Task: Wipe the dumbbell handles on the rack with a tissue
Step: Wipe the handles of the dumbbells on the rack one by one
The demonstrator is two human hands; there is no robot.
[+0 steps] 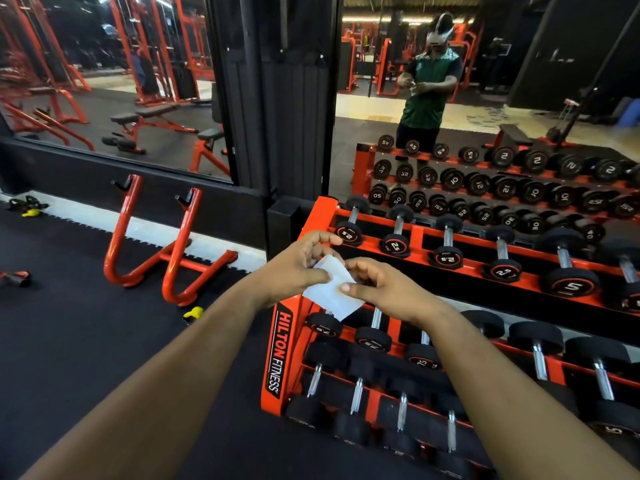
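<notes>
Forearms: two bare forearms reach from the bottom edge toward frame centre.
Left hand (294,263): thumb and curled fingers pinch the upper left edge of the tissue.
Right hand (379,285): thumb pressed on the tissue's face, fingers curled behind it, gripping its right side.
Tissue (332,294): white, folded flat, held between both hands at frame centre, above the rack's left end; touching no dumbbell.
Rack (277,355): orange, tiered, filling the lower right and right of the frame; end plate reads "HILTON FITNESS".
Dumbbell handles (356,396): chrome bars between black heads, lying in rows on every tier.
Dumbbell markings: "7.5" on the middle tier just below the tissue; "2.5" on four heads and "5" on one head of the top tier (446,259).
Floor (86,323): black matting, left of the rack.
Orange stand (173,258): two U-shaped tubes, centre left.
Mirror (485,98): upper right, reflecting the rack with reversed numerals and a person in a green shirt wearing a headset.
Benches (149,116): black pads on orange frames, seen in the upper left mirror.
</notes>
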